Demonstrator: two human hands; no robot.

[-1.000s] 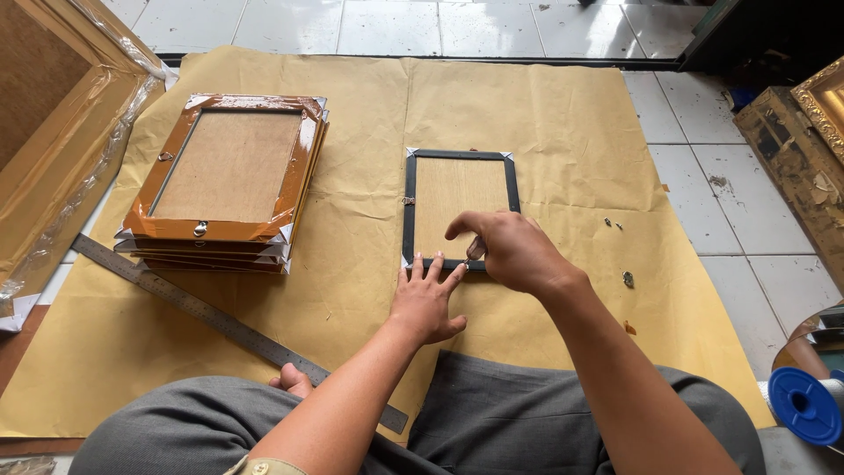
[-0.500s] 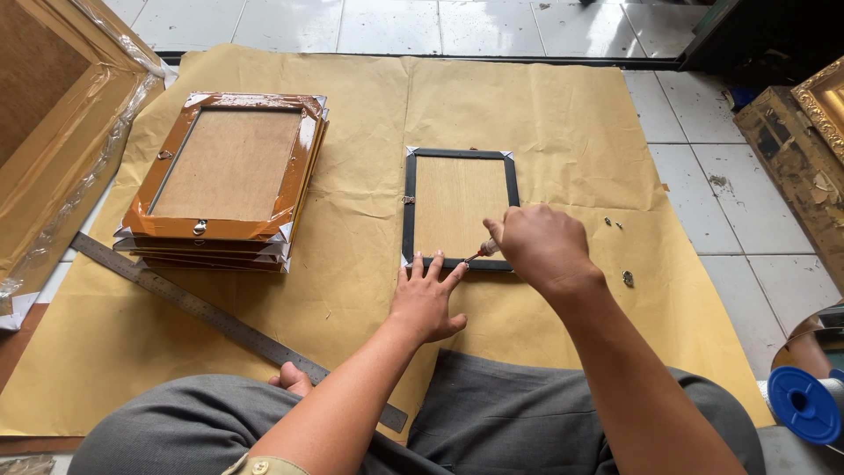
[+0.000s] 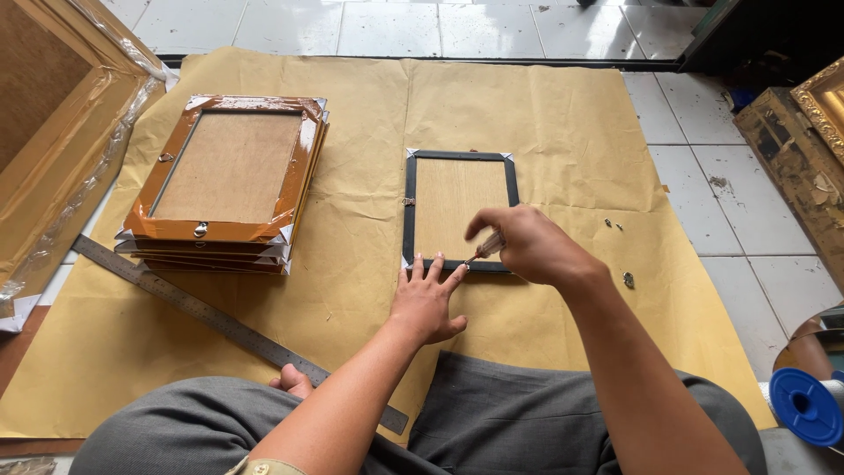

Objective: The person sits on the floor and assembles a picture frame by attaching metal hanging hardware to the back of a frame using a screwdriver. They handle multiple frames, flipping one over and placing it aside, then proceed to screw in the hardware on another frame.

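Brown kraft paper (image 3: 545, 105) covers the white tiled floor (image 3: 756, 202), and right at centre of the picture lies a small black picture frame (image 3: 461, 211), face down, its long axis running from the bottom of the view toward the top. Left hand (image 3: 425, 301) is flat on the paper, fingers spread and released, fingertips touching the frame's lower edge. Right hand (image 3: 527, 246) is clenched around a small screwdriver (image 3: 486, 247) with a clear handle, tip angled down and left onto that same lower rail, just beside the left fingertips. Over in the upper left, a stack of orange-brown frames (image 3: 224, 180) sits backs up, its long axis also running toward the top, well apart from the black one. A steel ruler (image 3: 211, 318) runs diagonally across the lower left. A few small metal fittings (image 3: 621, 255) lie on the paper to the right of the hand. At lower right, a blue spool (image 3: 805, 406) peeks in; gilded frames (image 3: 822, 105) lean at the right edge.
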